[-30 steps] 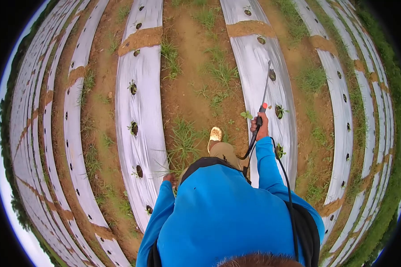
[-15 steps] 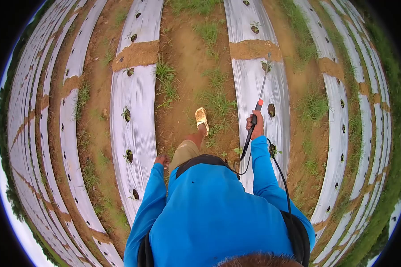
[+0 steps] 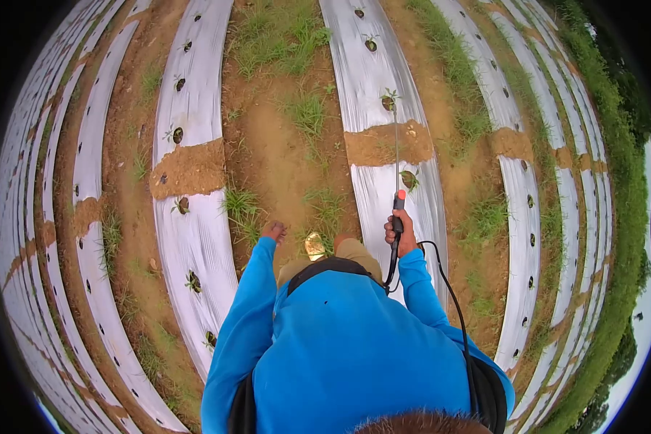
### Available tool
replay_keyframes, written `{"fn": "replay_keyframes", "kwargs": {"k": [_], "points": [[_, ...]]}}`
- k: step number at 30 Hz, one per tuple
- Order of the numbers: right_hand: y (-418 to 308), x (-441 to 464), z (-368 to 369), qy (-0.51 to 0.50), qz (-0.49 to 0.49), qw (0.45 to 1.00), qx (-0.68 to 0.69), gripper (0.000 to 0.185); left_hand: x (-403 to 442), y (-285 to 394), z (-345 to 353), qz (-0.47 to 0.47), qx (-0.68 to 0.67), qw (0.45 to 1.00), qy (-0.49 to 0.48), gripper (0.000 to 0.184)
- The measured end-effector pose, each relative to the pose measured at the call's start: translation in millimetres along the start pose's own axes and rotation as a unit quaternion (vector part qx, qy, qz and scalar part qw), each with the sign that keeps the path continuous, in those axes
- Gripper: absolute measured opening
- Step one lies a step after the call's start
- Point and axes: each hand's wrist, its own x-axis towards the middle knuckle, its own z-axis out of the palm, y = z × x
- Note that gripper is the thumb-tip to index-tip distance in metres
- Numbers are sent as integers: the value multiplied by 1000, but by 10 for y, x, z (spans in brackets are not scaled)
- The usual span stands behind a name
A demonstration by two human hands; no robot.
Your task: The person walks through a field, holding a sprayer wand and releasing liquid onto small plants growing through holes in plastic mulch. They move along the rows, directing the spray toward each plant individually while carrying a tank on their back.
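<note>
The person's blue shirt (image 3: 340, 340) is nearest, with a dark hose (image 3: 452, 296) looping beside the right arm. The right hand (image 3: 406, 233) is clamped on the black handle of the wand (image 3: 397, 159), over the right sheet (image 3: 427, 210). The left hand (image 3: 274, 231) holds nothing, fingers loosely apart, over the soil path (image 3: 278, 159) near the right edge of the left sheet (image 3: 192, 242). A shoe (image 3: 315, 246) shows on the path, which runs forward between the sheets, open but for grass tufts. The wand's long axis points forward, nearly parallel to the path, from its red collar (image 3: 401, 194) across a soil band (image 3: 369, 146). Its end overlaps a holed plant (image 3: 389, 99); contact cannot be told. Farther holes hold small plants too.
</note>
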Motion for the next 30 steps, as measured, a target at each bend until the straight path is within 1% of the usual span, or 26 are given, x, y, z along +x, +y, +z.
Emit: {"fn": "replay_keyframes", "kwargs": {"k": [1, 2, 4, 5, 9, 11, 12, 13, 14, 16, 17, 18, 19, 20, 21, 22, 24, 25, 27, 28, 29, 30], "points": [[-105, 178, 85, -17, -4, 1000, 3, 30, -105, 522, 55, 27, 18, 999, 17, 23], [-225, 307, 240, -16, -5, 1000, 9, 30, 46, 800, 8, 27, 24, 999, 16, 23], [-467, 577, 542, -3, -20, 1000, -23, 29, 327, 1290, -85, 70, 8, 997, 10, 21], [-567, 742, 673, 19, -27, 999, -30, 28, 494, 1446, -154, 71, 12, 997, 10, 21], [-1042, 1485, 1149, 48, -39, 996, -63, 27, 1004, 1812, -439, -17, -71, 996, 54, 20], [-1350, 2006, 1397, 24, -53, 997, -45, 27, 1351, 1721, -649, -80, -62, 991, 87, 17], [-1459, 2236, 1516, 6, -60, 998, -27, 26, 1559, 1631, -818, -169, -62, 980, 86, 13], [-1629, 2480, 1686, -4, -67, 998, -18, 26, 1679, 1409, -972, -158, -116, 977, 86, 14], [-1898, 2789, 1902, -14, -70, 997, -17, 26, 1584, 1546, -941, -196, -7, 975, 106, 14], [-2190, 3181, 2181, -20, -41, 999, -4, 26, 1576, 1434, -1034, -252, -149, 948, 122, 11], [-2416, 3316, 2403, -19, -25, 1000, -2, 26, 1419, 1696, -929, -246, -73, 955, 146, 11], [-2675, 3514, 2658, -29, -28, 999, 1, 26, 1378, 2025, -790, -231, -1, 958, 168, 14], [-2842, 3649, 2862, -20, -35, 999, -4, 27, 1636, 1945, -920, -124, 96, 978, 136, 18], [-2982, 3752, 3026, -7, -38, 999, -13, 27, 1923, 1815, -1070, -5, 210, 970, 121, 22], [-3156, 3876, 3216, -7, -39, 999, -31, 28, 2177, 1740, -1198, 107, 308, 937, 126, 27], [-3330, 4003, 3397, -8, -36, 999, -37, 28, 2218, 1984, -1155, 104, 302, 939, 128, 27], [-3636, 4276, 3732, -21, -34, 999, -9, 28, 2269, 2780, -1044, 175, 288, 929, 155, 36], [-3775, 4430, 3870, -27, -32, 999, -6, 29, 2397, 3048, -1019, 172, 283, 930, 157, 36], [-4039, 4774, 4108, -39, -36, 999, -9, 29, 2697, 3531, -1019, 204, 169, 951, 161, 38], [-4167, 4939, 4214, -49, -44, 998, -7, 29, 2788, 3864, -986, 202, 165, 952, 163, 38], [-4291, 5100, 4329, -54, -40, 998, -11, 30, 2827, 4290, -927, 88, 142, 974, 151, 40], [-4383, 5260, 4443, -54, -40, 998, -16, 30, 2942, 4575, -915, -26, 118, 983, 135, 42]]}}
